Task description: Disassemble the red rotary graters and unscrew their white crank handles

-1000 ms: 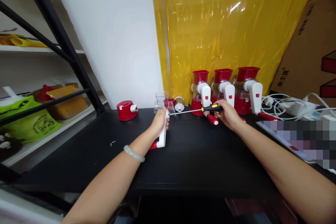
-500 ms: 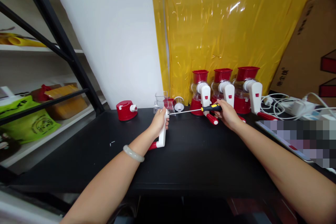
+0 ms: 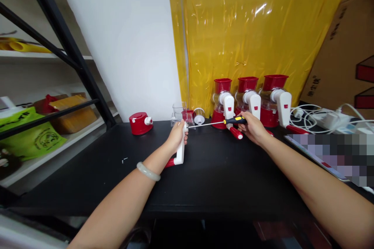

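My left hand (image 3: 176, 137) is closed around a white crank handle (image 3: 180, 152) with a red grip at its lower end, holding it upright over the black table (image 3: 204, 179). My right hand (image 3: 254, 127) grips the black-and-yellow handle of a screwdriver (image 3: 217, 123). The metal shaft runs left and its tip meets the top of the crank handle by my left fingers. A pale bangle sits on my left wrist.
Three red-and-white hand-crank grinders (image 3: 253, 100) stand along the yellow plastic curtain. A clear container (image 3: 179, 113), a small round drum (image 3: 200, 115) and a red base (image 3: 140, 122) lie near the wall. White cables and chargers (image 3: 324, 116) are at right, shelves (image 3: 43, 124) at left.
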Motion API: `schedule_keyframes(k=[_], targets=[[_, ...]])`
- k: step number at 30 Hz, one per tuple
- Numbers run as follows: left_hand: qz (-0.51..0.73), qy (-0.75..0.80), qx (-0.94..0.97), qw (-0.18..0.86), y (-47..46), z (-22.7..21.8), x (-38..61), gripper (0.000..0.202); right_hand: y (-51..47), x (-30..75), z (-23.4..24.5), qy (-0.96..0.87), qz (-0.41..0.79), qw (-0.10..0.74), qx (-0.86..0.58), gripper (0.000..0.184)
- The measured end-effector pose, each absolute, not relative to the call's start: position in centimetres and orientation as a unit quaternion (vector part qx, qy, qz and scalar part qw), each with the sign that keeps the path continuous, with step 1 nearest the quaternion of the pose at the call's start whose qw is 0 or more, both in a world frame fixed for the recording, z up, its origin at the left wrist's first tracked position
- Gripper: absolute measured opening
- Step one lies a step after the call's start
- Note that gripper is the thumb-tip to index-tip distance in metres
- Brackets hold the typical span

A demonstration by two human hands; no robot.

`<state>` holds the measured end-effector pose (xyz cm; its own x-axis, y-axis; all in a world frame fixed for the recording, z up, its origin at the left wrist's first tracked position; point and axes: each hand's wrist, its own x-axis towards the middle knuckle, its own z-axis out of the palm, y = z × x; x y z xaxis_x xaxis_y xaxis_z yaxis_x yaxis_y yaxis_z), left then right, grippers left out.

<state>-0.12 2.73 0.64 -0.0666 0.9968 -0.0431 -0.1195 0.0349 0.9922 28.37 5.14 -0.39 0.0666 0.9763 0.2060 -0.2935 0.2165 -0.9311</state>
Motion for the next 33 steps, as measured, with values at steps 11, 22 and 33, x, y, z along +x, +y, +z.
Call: schedule_keyframes(k=[11, 22, 33], targets=[[0.538, 0.489, 0.439, 0.528, 2.48, 0.96, -0.14, 0.032, 5.71, 28.4, -0.66, -0.433, 0.502, 0.642, -0.387, 0.017], [0.535, 0.493, 0.441, 0.525, 2.53, 0.84, -0.01, 0.032, 5.29, 28.49, -0.58, -0.474, 0.487, 0.619, -0.394, 0.031], [0.532, 0.5, 0.438, 0.525, 2.29, 1.13, 0.09, 0.029, 5.34, 28.54, -0.74, -0.476, 0.487, 0.624, -0.384, 0.035]])
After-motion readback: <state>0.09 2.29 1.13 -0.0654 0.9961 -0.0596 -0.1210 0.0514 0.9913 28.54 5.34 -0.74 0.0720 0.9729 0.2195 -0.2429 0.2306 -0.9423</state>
